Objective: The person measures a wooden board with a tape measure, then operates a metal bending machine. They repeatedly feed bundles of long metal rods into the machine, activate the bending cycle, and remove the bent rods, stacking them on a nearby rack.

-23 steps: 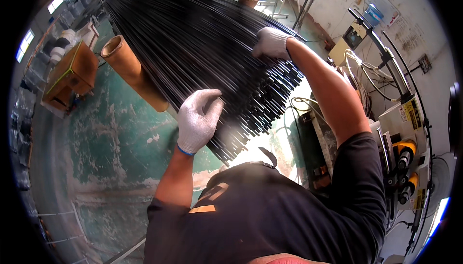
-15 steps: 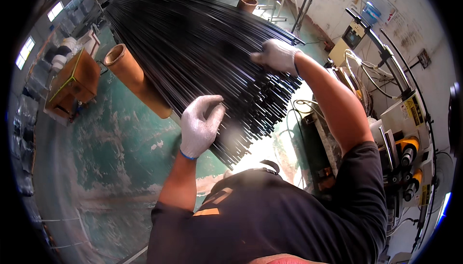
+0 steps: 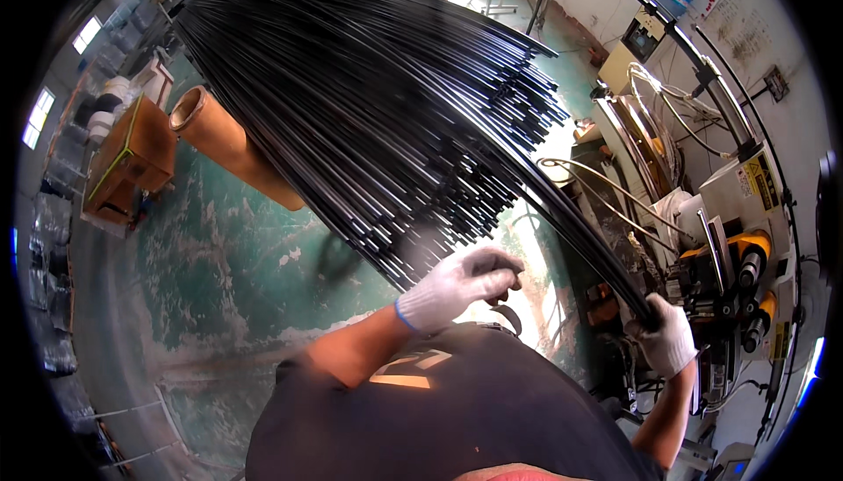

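Head view: the right hand [image 3: 667, 340] grips one bunch of black rods [image 3: 598, 250]; the left hand [image 3: 452, 291], narrowly curled, hangs near one larger pile [image 3: 342, 99], too many to count.

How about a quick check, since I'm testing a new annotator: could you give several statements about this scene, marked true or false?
1. The right hand holds a bunch of black rods. True.
2. The left hand is near the rods' closer ends. True.
3. Both hands are bare. False: both wear white gloves.
4. A brown cabinet stands left of the rods. True.
5. Every rod is in hand. False: most lie in a large pile.
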Demonstrator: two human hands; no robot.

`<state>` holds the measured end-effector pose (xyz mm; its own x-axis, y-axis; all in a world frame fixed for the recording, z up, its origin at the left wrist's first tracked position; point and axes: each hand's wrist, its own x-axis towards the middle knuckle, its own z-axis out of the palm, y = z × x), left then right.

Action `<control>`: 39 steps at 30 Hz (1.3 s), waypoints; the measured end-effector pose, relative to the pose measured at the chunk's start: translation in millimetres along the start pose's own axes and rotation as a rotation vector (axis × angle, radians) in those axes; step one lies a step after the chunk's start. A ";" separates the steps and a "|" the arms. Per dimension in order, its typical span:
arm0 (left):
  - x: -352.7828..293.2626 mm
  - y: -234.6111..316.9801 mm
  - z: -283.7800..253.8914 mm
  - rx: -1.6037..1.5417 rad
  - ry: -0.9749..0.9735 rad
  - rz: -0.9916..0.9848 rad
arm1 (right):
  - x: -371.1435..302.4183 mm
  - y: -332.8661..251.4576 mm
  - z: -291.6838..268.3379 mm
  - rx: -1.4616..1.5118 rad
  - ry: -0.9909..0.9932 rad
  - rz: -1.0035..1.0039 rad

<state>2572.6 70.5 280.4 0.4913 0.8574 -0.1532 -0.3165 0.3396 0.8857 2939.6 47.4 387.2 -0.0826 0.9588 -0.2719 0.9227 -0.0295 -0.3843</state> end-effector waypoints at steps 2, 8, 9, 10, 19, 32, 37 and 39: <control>33.3 -25.8 5.3 -0.127 0.059 -0.025 | -27.4 45.5 21.7 -0.132 0.247 -0.089; 101.4 -5.8 45.7 -0.834 0.178 0.228 | -93.8 161.5 55.1 -0.269 0.494 -0.184; 105.9 -5.8 58.5 -0.860 0.136 0.279 | -108.8 194.4 60.8 -0.293 0.514 -0.159; 113.5 -14.8 64.3 -0.925 0.191 0.309 | -124.0 225.3 65.5 -0.297 0.511 -0.147; 124.6 -107.9 194.7 -0.906 0.240 0.131 | -309.1 564.3 173.6 -0.261 0.511 0.274; 240.7 -32.8 303.0 -0.505 -0.150 0.246 | -233.2 561.9 213.5 -0.119 0.711 0.612; 334.2 17.8 297.4 -0.576 -0.385 0.183 | -234.7 581.2 220.1 -0.171 1.082 1.372; 368.3 -6.4 312.1 -0.472 -0.377 0.130 | -201.5 585.4 222.9 0.452 1.571 1.500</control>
<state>3008.9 263.4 355.2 0.6506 0.7366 0.1848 -0.6755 0.4501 0.5840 3412.5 -226.0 20.3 0.8846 -0.4405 0.1532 -0.1397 -0.5636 -0.8142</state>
